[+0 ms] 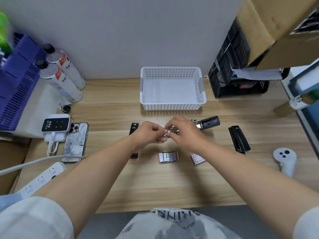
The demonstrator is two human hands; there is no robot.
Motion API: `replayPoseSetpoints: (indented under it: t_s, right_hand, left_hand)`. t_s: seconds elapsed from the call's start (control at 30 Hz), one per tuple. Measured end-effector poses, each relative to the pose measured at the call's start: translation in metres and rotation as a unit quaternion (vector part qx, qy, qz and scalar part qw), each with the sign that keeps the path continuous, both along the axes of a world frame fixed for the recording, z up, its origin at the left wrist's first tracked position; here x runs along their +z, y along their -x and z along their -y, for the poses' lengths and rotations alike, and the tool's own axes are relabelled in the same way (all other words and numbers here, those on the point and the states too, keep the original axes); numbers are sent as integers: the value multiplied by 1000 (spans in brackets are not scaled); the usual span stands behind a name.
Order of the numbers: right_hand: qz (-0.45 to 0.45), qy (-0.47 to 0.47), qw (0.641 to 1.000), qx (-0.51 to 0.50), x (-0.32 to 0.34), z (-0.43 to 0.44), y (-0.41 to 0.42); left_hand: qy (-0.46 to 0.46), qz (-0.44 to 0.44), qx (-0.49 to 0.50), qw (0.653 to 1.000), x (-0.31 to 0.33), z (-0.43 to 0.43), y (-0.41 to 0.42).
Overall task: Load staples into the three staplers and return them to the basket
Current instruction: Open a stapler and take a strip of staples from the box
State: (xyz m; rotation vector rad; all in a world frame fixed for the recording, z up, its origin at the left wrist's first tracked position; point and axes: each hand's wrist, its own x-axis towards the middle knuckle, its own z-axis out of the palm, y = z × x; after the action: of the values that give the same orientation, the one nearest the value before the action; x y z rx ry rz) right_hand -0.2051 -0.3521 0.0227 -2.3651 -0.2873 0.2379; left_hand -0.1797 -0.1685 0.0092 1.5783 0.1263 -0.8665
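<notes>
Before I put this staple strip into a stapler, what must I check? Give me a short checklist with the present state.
1. Grip: staple strip pinched by left hand and right hand: ok.
2. One stapler opened: the open stapler lies behind the right hand: ok.
3. Its channel free of old staples: cannot tell.
4. Spare staples in the staple box: ok.
5. The basket upright behind the hands: ok.
6. The left stapler and right stapler already loaded: cannot tell.
</notes>
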Motion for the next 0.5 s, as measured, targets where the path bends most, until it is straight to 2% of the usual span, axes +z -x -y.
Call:
replayPoseSetpoints:
  t_s: [0.23, 0.4, 0.5]
  right_hand:
    - [23, 92, 993, 76, 4, -2, -14]
    - [62, 145, 986, 57, -1, -2, -18]
    - [39, 195, 980, 29, -9, -3, -21]
  left_hand:
    - [-19, -6, 22, 1000, -5, -11, -13]
    - [-4, -35, 55, 998, -6, -19, -25]
    - [-11, -10, 92, 996, -6, -25, -34]
